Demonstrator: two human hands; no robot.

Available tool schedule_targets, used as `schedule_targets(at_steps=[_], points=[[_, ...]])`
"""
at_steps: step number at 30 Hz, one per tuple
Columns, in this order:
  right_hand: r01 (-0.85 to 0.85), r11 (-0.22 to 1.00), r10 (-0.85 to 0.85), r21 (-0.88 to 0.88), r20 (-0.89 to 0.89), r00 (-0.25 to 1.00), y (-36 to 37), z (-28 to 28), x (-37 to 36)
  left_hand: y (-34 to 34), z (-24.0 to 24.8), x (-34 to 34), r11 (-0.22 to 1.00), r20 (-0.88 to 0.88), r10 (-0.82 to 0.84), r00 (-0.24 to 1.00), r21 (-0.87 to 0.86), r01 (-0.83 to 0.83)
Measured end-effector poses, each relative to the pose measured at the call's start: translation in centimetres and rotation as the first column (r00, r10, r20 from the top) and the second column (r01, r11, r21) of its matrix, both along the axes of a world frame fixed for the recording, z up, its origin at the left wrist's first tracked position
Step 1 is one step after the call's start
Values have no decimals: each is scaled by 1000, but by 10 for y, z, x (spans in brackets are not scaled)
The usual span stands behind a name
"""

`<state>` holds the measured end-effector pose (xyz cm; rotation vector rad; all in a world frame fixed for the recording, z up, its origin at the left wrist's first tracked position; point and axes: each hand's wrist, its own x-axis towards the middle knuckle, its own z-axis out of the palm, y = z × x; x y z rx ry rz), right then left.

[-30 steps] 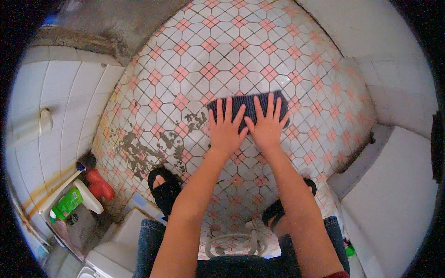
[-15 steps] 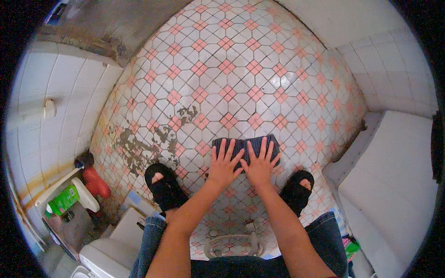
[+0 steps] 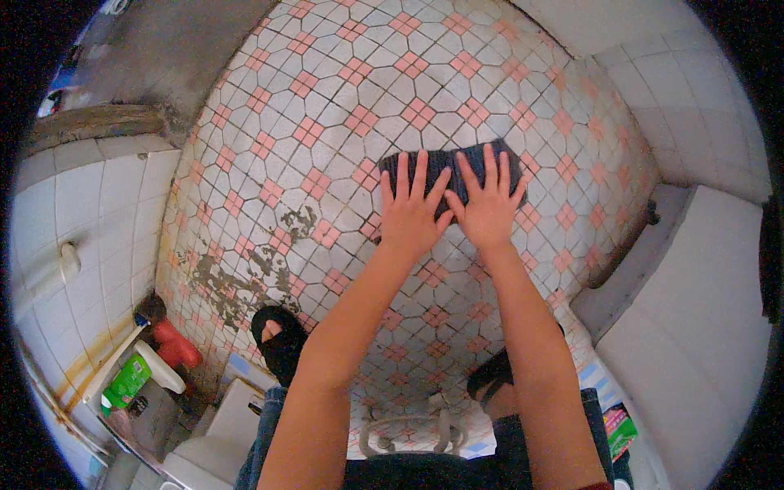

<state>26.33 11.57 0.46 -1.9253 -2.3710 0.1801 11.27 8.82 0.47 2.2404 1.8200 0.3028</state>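
A dark blue-grey folded cloth (image 3: pixel 454 160) lies flat on the tiled floor (image 3: pixel 359 98) in front of me. My left hand (image 3: pixel 412 202) presses on its left part with the palm down and the fingers spread. On the right part rests my right hand (image 3: pixel 487 200), flat and with fingers apart too. The two thumbs point toward each other near the cloth's lower edge. Both forearms reach forward, and neither hand grips the cloth. Most of the cloth's near side is hidden under the hands.
My feet in black sandals (image 3: pixel 282 347) stand either side of my arms. Worn grey patches (image 3: pixel 237 278) mark the tiles at left. Along the left wall are a red object (image 3: pixel 175 345) and a green-labelled bottle (image 3: pixel 126 382). A pale grey panel (image 3: pixel 686 286) stands at right.
Both hands have slid the cloth forward and slightly right over the floor, my arms stretching out further. The view has shifted, and my right foot shows further back, partly behind the forearm.
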Motion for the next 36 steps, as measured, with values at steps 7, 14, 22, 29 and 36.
schedule_targets(at_steps=[7, 14, 22, 29, 36], points=[[206, 977, -203, -48, 61, 977, -42, -6, 13, -27, 0, 19, 998, -9, 6, 1000, -69, -7], [214, 971, -210, -102, 51, 976, -137, 1, 22, -115, 7, 24, 981, -5, -70, 998, -179, 68], [254, 932, -249, -259, 54, 967, -197, 5, 16, -162, 8, 12, 953, 30, -188, 982, -234, 190], [216, 970, -215, -107, 22, 976, -117, 2, 35, -82, 2, 36, 974, 32, -204, 978, -97, 206], [160, 987, -160, 24, 18, 987, -30, -4, 81, -2, -6, 79, 986, 41, -164, 986, 0, 164]])
